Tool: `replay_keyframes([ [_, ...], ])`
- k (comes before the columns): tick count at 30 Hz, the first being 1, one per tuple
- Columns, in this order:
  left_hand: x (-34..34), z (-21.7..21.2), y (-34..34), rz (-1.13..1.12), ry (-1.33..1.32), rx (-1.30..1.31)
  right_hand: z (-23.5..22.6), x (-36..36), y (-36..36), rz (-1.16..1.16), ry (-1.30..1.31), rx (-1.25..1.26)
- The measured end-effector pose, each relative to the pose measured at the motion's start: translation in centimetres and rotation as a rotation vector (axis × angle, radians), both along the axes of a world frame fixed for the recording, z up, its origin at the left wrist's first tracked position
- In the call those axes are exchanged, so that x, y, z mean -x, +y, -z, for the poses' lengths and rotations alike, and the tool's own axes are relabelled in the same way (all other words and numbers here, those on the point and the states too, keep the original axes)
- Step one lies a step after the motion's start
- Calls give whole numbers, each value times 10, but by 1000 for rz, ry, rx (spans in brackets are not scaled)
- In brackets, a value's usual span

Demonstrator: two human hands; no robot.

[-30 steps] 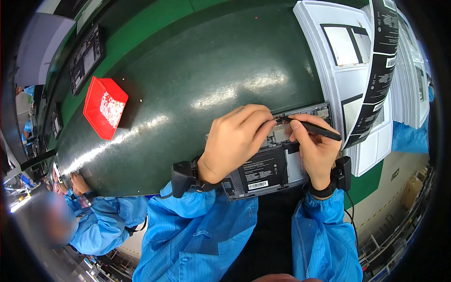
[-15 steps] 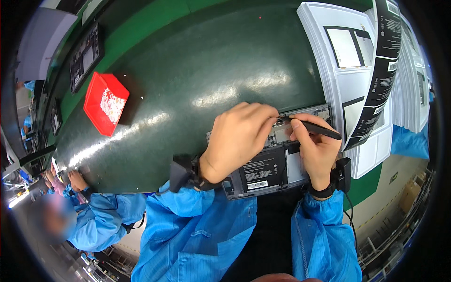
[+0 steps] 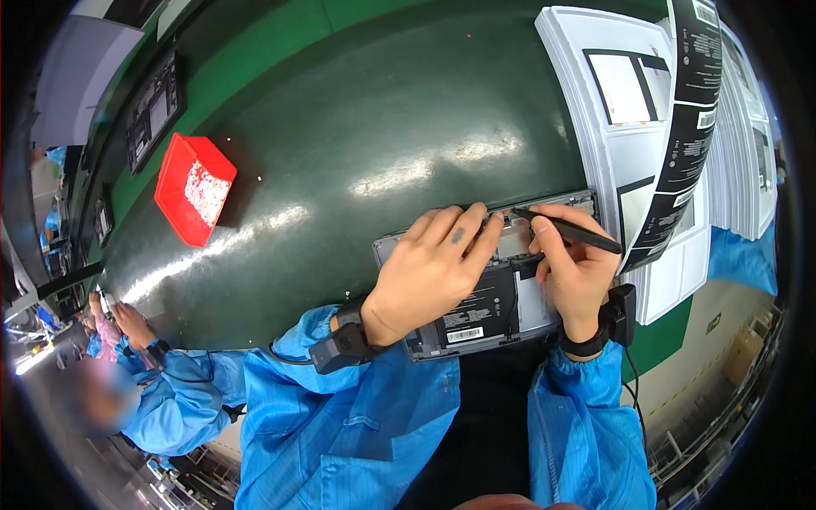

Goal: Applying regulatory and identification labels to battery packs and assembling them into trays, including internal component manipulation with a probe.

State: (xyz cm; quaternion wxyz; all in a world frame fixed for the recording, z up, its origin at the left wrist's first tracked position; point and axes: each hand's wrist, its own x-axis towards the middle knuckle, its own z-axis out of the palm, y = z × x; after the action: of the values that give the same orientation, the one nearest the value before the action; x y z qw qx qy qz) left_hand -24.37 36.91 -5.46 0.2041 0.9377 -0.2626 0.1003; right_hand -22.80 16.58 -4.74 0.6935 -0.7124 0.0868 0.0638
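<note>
An opened laptop base (image 3: pixel 476 319) lies bottom-up on the dark green conveyor belt (image 3: pixel 357 144), its black battery and grey frame showing. My left hand (image 3: pixel 433 268) rests flat on it, fingers spread and pressing near its far edge. My right hand (image 3: pixel 574 268) grips a black pen-like tool (image 3: pixel 568 230), whose tip points left at the laptop's far edge, close to my left fingertips. Both wrists wear black straps, and both arms are in blue sleeves.
A red tray (image 3: pixel 194 189) with small pale parts sits on the belt at left. White stacked sheets (image 3: pixel 620 93) and a black label strip (image 3: pixel 693 110) stand at the right. Another person in blue (image 3: pixel 153 382) works at lower left. A further opened device (image 3: pixel 153 106) lies far left.
My hands stay on the laptop base with only slight shifts of the fingers and the tool tip. The view has shifted a little.
</note>
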Motion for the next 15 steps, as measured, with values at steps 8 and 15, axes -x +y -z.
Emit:
replay_keyframes([
  [8,-2,10,3,6,-62,55,4,2,-2,-8,-34,13],
  [15,-2,12,2,1,-96,60,3,1,0,-65,-71,123],
])
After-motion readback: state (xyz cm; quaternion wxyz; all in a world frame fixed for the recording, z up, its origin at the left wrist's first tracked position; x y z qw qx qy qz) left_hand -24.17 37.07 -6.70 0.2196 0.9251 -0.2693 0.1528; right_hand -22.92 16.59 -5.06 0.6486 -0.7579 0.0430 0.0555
